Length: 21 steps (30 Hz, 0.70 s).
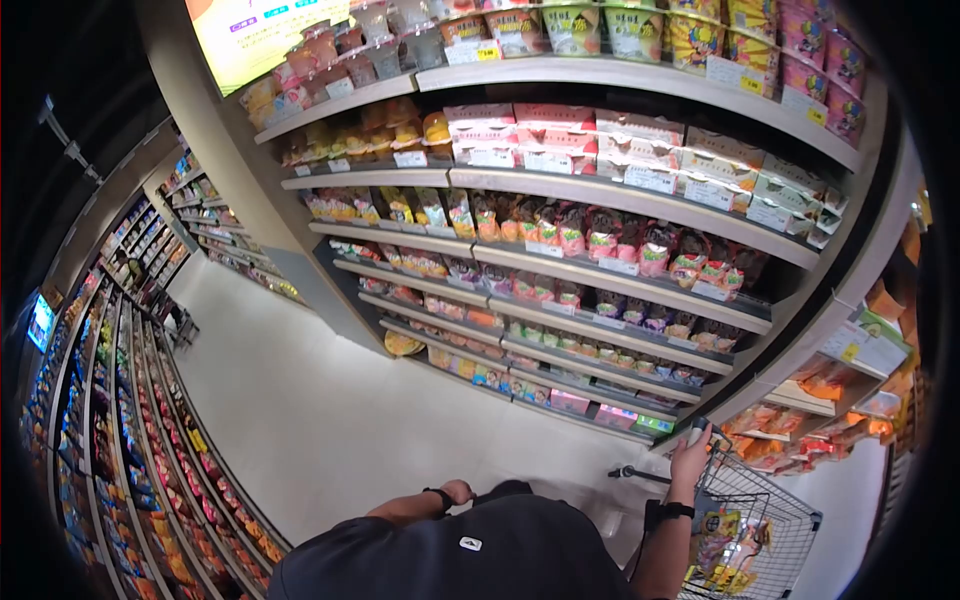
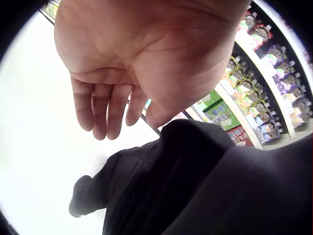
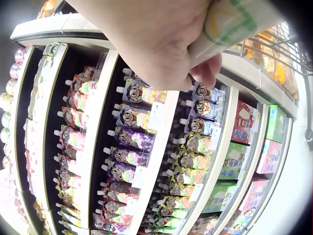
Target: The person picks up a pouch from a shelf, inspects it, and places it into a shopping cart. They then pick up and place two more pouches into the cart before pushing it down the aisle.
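Observation:
My right hand (image 1: 689, 462) grips the handle (image 1: 697, 431) of a wire shopping cart (image 1: 800, 508) at the lower right. In the right wrist view the fingers of that hand (image 3: 154, 41) curl round the pale handle (image 3: 232, 24), which bears a green and yellow print. Several yellow snack packs (image 1: 735, 545) lie in the cart. At my left side the left hand (image 1: 457, 491) hangs with nothing in it. Seen in the left wrist view, this hand (image 2: 146, 54) has its palm showing and its fingers loosely extended, above the dark trousers (image 2: 166, 171).
A tall shelf unit (image 1: 610, 255) with cups, boxes and spouted pouches (image 3: 129, 117) stands ahead. Another long shelf row (image 1: 140, 420) runs along the left. Pale floor (image 1: 260, 350) stretches between them. Orange packs (image 1: 800, 440) fill a display beyond the cart.

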{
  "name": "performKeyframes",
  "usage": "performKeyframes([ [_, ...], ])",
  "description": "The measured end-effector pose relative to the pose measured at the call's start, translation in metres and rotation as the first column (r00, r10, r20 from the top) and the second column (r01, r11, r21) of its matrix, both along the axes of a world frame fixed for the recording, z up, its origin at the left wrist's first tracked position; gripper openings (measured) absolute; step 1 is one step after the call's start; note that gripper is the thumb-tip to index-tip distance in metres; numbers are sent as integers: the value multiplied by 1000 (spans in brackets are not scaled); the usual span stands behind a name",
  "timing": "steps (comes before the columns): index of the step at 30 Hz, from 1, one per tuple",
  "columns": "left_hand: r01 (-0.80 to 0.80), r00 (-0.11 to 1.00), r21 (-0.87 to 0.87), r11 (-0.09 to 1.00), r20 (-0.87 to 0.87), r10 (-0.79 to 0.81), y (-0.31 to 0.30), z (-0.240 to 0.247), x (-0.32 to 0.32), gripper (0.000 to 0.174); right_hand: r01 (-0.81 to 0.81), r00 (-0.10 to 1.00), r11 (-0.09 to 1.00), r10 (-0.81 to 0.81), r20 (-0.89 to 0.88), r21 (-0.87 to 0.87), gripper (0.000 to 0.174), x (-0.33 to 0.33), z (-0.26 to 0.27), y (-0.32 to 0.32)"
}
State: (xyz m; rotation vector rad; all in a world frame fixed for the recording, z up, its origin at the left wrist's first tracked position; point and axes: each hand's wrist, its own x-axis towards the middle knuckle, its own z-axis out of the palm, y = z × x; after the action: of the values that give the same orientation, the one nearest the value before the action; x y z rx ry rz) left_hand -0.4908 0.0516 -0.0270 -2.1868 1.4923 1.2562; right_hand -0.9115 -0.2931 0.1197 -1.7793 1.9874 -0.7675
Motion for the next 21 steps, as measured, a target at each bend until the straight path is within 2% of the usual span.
performKeyframes([
  [2,6,1000,11,1000,-4,-6,-7,-2,4,47,3,1000,998,-5,-26,-58,73,-2,-16,4],
  [3,51,998,-18,999,23,-51,-7,-20,9,48,-12,998,995,6,-63,-101,72,-4,-18,0],
  [4,64,997,-41,997,37,-62,-7,-29,12,49,6,999,1000,-7,-52,-29,73,-2,-10,5],
  [5,70,997,-63,996,48,-67,-14,-33,14,50,4,995,998,-11,-94,-69,76,1,-6,11],
  [6,70,997,-84,994,44,-66,-25,-24,12,50,17,996,1000,-18,-87,-16,77,3,2,15],
  [7,-20,1000,-96,995,-10,19,-31,-15,9,49,23,997,999,-19,-81,41,78,4,7,18],
  [8,-114,992,-98,989,-66,108,-34,-8,7,48,13,996,1000,-10,-89,29,78,3,6,18],
  [9,-128,990,-104,986,-74,120,-37,-2,7,48,-4,996,1000,4,-88,-5,79,2,2,20],
  [11,-350,928,-183,919,-203,313,-38,10,8,45,-35,995,999,31,-91,-34,81,1,-4,24],
  [12,-403,900,-230,886,-278,337,-33,9,13,44,-23,991,999,18,-129,-35,81,0,-5,23],
  [13,-409,898,-231,883,-273,345,-24,9,18,44,-9,987,999,3,-162,-36,82,1,-6,24],
  [15,-522,838,-269,809,-341,427,-2,6,34,45,-6,991,1000,8,-136,14,81,13,9,29],
  [16,-522,838,-262,812,-334,431,13,6,46,45,-1,985,1000,-1,-174,-12,80,13,7,30],
  [18,-388,914,-99,916,-168,369,43,2,73,47,23,972,1000,-23,-235,-4,75,13,8,30],
  [20,-387,921,18,922,-31,387,80,4,91,50,20,966,1000,-22,-257,-9,74,10,4,31],
  [21,-367,930,106,924,5,368,101,-19,107,48,9,961,1000,-13,-275,-16,73,12,4,34],
])
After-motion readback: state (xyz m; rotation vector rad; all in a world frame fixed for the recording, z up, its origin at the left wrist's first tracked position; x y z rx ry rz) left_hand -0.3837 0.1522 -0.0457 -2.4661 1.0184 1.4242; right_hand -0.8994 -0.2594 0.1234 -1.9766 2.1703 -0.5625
